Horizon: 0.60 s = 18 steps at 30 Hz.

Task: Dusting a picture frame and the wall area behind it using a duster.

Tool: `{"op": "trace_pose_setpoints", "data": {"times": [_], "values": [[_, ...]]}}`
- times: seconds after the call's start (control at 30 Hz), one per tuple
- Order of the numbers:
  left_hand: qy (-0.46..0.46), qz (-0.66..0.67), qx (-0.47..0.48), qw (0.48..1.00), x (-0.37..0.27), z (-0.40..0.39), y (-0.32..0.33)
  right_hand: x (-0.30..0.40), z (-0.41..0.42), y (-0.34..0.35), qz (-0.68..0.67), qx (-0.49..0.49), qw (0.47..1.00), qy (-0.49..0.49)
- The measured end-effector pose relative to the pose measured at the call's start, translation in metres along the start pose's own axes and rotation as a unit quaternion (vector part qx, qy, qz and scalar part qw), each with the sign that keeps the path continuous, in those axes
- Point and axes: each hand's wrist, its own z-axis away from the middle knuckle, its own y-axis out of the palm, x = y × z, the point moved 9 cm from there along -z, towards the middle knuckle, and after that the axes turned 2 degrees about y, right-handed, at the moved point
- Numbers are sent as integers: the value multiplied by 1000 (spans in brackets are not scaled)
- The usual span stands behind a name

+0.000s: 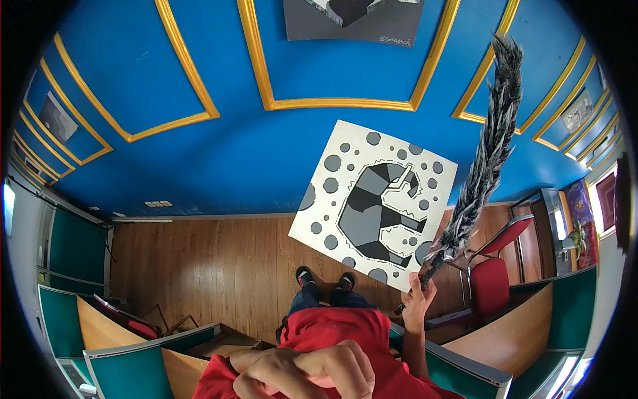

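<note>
My right hand (417,298) grips the dark handle of a feather duster (486,159), whose long grey and black plumes rise towards the wall. A square canvas painting (366,222) of a faceted grey and black elephant sits tilted in front of me, with grey dots on white. Its lowest corner meets the fingers of my right hand in the view; whether they touch it, I cannot tell. Close to the camera at the bottom is my left hand (309,369), its fingers curled and its palm hidden. Nothing shows in it.
Ahead stands a blue wall (224,164) with gold mouldings and a hung grey painting (359,22) bearing writing. Red chairs (491,284) stand at right and left. Green and wood desk partitions (129,369) lie behind me on both sides. The floor (209,269) is wood.
</note>
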Motion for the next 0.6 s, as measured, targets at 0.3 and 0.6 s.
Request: {"op": "trace_pose_setpoints", "data": {"times": [0.3,0.6], "values": [[64,-170,-61,981,-14,-24,-69,3,-11,-7,26,31,999,18],[29,-666,-184,722,-22,-63,-294,13,-38,-33,56,47,995,70]]}}
